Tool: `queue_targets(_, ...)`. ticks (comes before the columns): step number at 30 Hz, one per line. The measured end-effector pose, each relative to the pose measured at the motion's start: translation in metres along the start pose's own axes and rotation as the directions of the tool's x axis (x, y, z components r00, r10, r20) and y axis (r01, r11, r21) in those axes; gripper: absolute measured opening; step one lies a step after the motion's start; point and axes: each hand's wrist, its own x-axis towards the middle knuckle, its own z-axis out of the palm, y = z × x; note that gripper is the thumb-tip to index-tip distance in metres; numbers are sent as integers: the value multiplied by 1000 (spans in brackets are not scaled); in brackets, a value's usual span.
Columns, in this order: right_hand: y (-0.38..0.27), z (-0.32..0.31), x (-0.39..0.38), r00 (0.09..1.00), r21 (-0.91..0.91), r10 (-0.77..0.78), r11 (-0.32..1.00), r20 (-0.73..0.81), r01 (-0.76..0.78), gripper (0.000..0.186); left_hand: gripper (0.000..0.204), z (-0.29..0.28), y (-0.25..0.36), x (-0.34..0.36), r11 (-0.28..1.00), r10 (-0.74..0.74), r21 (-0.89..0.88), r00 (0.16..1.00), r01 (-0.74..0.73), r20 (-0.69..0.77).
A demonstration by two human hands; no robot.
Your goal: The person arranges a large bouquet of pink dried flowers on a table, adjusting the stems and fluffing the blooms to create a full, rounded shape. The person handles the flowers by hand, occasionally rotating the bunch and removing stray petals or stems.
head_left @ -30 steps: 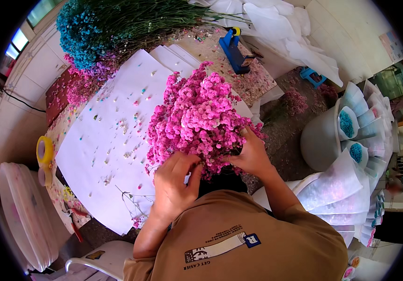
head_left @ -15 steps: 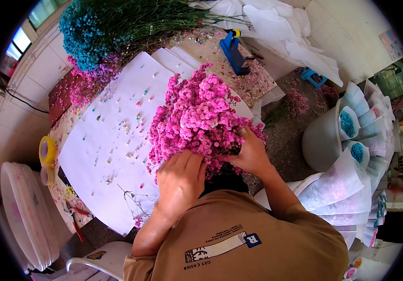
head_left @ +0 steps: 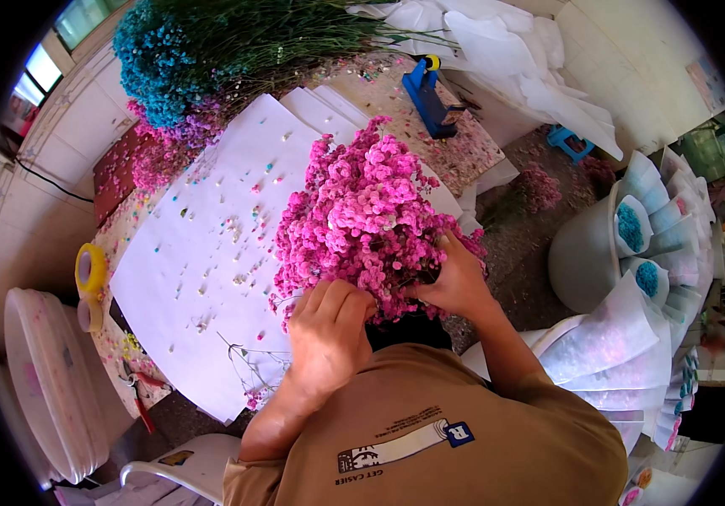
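A dense bunch of pink flowers stands upright above white paper

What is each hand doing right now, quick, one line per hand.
Left hand: closed around the base of the pink flower bunch.
Right hand: closed on the same bunch from the other side.

Light: bright, even daylight; window at far left glows overexposed.
Shadows: soft, short, beneath the pink flower bunch.
Glare: mild on white paper sheet.
Distortion: strong fisheye bending, black vignette at rim.
Focus: centre sharp, edges softened.
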Motion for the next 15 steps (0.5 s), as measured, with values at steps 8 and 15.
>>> queue_targets(8, -6, 10, -5, 992, 34, -116, 992, -51, 118, 92, 21, -8, 0, -19, 991, -92, 91, 993, 99, -76)
queue_targets(15, -4, -10, -6, 979, 3, -194, 981, -55, 195, 101, 19, -13, -9, -8, 982, -129, 134, 991, 130, -18)
